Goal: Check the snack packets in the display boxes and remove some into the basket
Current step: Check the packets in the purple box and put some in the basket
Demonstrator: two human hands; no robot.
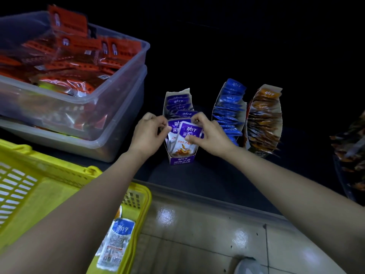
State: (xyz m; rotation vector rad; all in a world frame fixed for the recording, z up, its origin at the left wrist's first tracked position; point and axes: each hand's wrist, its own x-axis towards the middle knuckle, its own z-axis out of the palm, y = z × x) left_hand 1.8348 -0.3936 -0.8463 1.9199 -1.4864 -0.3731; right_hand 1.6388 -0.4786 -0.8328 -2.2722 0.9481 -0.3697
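Two upright purple snack packets (188,135) are pinched at opposite top corners by the left hand (148,133) and right hand (211,135), with the yellow basket (55,186) nearer the left.

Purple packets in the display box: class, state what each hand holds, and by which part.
Left hand pinches the rear purple foil snack packet by its upper left edge; right hand pinches the front purple foil snack packet by its upper right edge.

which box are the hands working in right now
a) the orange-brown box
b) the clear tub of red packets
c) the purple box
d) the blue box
c: both the left hand and the right hand pinch packets at the front of the purple box, while the blue box and the orange-brown box stand untouched to its right.
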